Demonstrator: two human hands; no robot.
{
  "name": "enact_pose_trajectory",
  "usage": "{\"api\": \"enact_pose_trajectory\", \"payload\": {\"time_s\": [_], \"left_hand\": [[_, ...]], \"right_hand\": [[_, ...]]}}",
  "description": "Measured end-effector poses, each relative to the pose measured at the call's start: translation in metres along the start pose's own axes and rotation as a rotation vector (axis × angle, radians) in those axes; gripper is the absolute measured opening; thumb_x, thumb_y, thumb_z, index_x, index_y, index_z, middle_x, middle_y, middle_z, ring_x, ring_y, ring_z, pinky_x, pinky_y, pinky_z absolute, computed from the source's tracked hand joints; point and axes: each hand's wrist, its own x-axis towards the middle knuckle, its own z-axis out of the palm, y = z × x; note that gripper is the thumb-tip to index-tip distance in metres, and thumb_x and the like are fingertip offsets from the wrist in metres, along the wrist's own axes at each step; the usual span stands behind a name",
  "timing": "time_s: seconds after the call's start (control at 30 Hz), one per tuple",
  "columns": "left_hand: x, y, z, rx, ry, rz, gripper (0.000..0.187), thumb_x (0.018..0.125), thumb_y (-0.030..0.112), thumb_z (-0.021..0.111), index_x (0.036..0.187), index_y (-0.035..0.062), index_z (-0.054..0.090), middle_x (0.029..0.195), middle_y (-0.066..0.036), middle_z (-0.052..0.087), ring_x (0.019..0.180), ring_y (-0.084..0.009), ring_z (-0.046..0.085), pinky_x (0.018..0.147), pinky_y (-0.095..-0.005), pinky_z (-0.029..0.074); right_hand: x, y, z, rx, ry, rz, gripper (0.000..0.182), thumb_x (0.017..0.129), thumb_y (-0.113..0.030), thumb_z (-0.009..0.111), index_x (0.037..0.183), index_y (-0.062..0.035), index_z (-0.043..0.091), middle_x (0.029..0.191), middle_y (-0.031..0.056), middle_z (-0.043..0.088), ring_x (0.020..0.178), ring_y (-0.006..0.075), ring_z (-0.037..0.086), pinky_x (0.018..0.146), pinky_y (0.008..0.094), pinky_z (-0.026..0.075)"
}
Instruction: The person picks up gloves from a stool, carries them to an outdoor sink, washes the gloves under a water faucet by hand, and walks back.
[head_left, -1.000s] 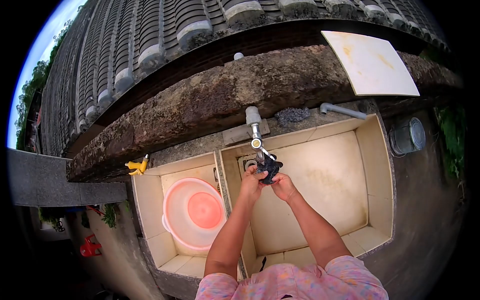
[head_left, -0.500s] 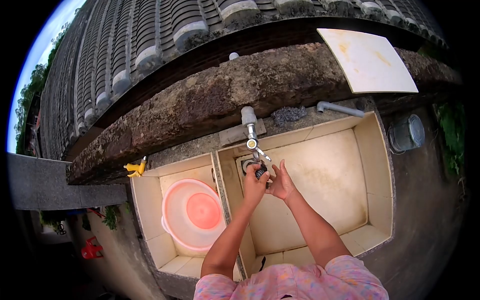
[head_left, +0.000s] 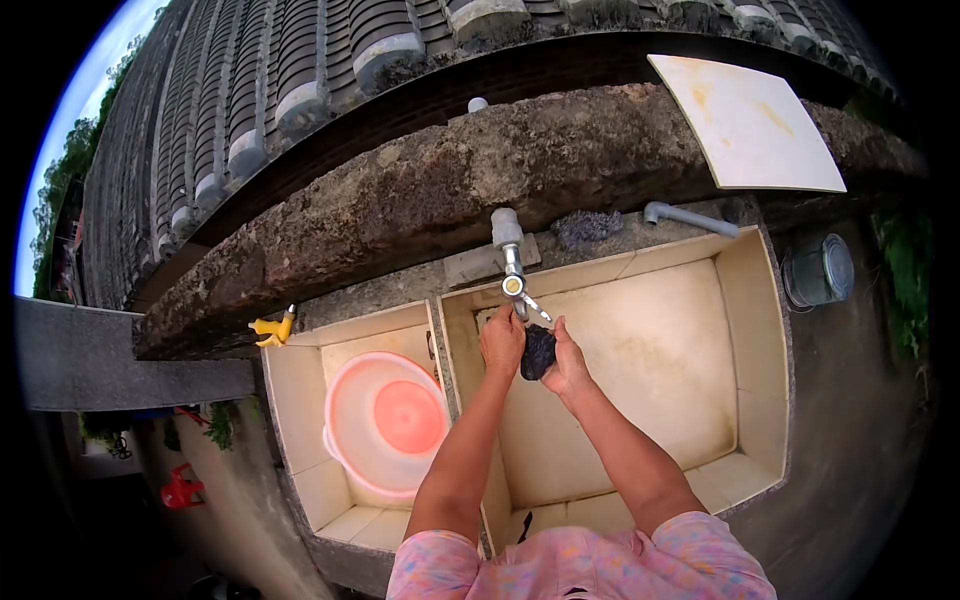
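Note:
My left hand [head_left: 501,343] and my right hand [head_left: 568,362] are together just under the metal tap [head_left: 514,280], inside the large tiled basin [head_left: 740,330]. Between them is a small black lump of cloth [head_left: 537,352], pressed by both hands. My right hand cups it from the right and my left hand closes on it from the left. Whether water runs from the tap cannot be made out.
A pink plastic bowl [head_left: 385,421] lies in the smaller left basin [head_left: 296,400]. A mossy stone wall [head_left: 420,200] runs behind, with a dark scrubber [head_left: 586,227], a grey pipe [head_left: 690,217], a pale tile [head_left: 748,122] and a yellow tap [head_left: 270,326]. A metal can [head_left: 818,270] stands right.
Half a second ago my left hand alone held the black cloth by the drain with my right hand open. Now both hands have risen slightly and closed on it under the tap.

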Motion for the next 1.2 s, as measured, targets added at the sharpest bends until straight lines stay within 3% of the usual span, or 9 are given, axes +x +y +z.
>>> {"api": "enact_pose_trajectory", "payload": {"time_s": [0.07,0.17,0.33,0.5,0.63,0.73,0.97,1.03,1.2], "left_hand": [[0.008,-0.008,0.003,-0.901,-0.084,-0.352,0.017,0.079,0.018,0.051,0.069,0.0036,0.052,0.059,-0.011,0.054,0.054,-0.0243,0.054,0.052,-0.0295,0.043],[-0.013,0.038,-0.024,-1.133,-0.268,-0.395,0.015,0.077,0.019,0.054,0.073,0.0044,0.054,0.055,-0.008,0.051,0.055,-0.0208,0.052,0.055,-0.0262,0.042],[-0.053,0.091,-0.046,-0.339,-0.085,0.436,0.010,0.076,0.013,0.055,0.076,0.0032,0.053,0.064,-0.012,0.052,0.061,-0.0278,0.055,0.058,-0.0320,0.045],[-0.005,0.022,-0.004,-0.101,-0.067,-0.038,0.006,0.076,0.007,0.048,0.073,0.0014,0.050,0.068,-0.019,0.056,0.060,-0.0350,0.055,0.050,-0.0423,0.042],[0.004,0.001,0.000,-0.143,-0.014,0.040,0.014,0.080,0.012,0.047,0.077,-0.0011,0.052,0.066,-0.016,0.057,0.057,-0.0279,0.056,0.051,-0.0347,0.044],[0.001,0.016,-0.020,-1.194,-0.286,-0.445,0.009,0.078,0.009,0.054,0.081,0.0009,0.055,0.072,-0.001,0.055,0.063,-0.0080,0.051,0.057,-0.0234,0.042],[-0.052,0.074,-0.028,-0.234,-0.111,0.347,0.019,0.075,0.019,0.057,0.079,0.0017,0.051,0.066,-0.012,0.053,0.055,-0.0273,0.053,0.049,-0.0339,0.043],[-0.025,0.045,-0.002,-0.193,-0.007,0.147,0.020,0.077,0.020,0.052,0.072,0.0011,0.051,0.063,-0.016,0.053,0.056,-0.0341,0.052,0.051,-0.0394,0.043],[0.007,0.010,0.000,-0.310,-0.013,-0.114,0.016,0.080,0.015,0.048,0.075,0.0001,0.054,0.064,-0.018,0.054,0.059,-0.0302,0.055,0.053,-0.0353,0.043]], "right_hand": [[-0.022,-0.020,0.024,-0.032,0.217,-0.025,0.070,0.074,-0.067,0.032,0.104,-0.0053,0.049,0.101,0.0082,0.053,0.092,0.0225,0.051,0.083,0.0412,0.039],[-0.016,-0.027,0.015,-0.157,0.303,0.081,0.076,0.069,-0.072,0.035,0.106,-0.0068,0.048,0.103,0.0083,0.051,0.095,0.0244,0.048,0.085,0.0447,0.036],[0.010,-0.024,-0.015,0.063,-0.176,0.202,0.028,0.083,-0.035,0.047,0.075,-0.0090,0.053,0.069,0.0040,0.055,0.066,0.0172,0.055,0.056,0.0293,0.047],[-0.007,0.000,0.020,0.078,0.024,0.063,0.021,0.085,-0.017,0.038,0.080,-0.0070,0.055,0.075,0.0042,0.059,0.066,0.0167,0.057,0.061,0.0274,0.047],[-0.002,-0.011,0.011,-0.046,0.084,0.036,0.046,0.081,-0.046,0.039,0.098,-0.0048,0.051,0.094,0.0083,0.056,0.087,0.0212,0.053,0.077,0.0386,0.042],[-0.014,-0.032,0.025,-0.161,0.235,0.068,0.066,0.073,-0.064,0.038,0.107,-0.0069,0.046,0.105,0.0099,0.050,0.098,0.0232,0.047,0.084,0.0453,0.036],[-0.003,-0.024,0.000,-0.018,-0.244,0.192,0.022,0.083,-0.032,0.047,0.083,-0.0097,0.051,0.072,0.0060,0.054,0.070,0.0177,0.055,0.063,0.0321,0.047],[-0.009,-0.008,0.019,0.125,0.147,0.039,0.022,0.085,-0.028,0.044,0.083,-0.0082,0.052,0.074,0.0054,0.056,0.067,0.0189,0.056,0.064,0.0315,0.047],[-0.005,-0.005,0.024,-0.112,0.033,-0.028,0.039,0.085,-0.041,0.037,0.091,-0.0062,0.054,0.088,0.0064,0.059,0.079,0.0197,0.057,0.070,0.0321,0.046]]}}
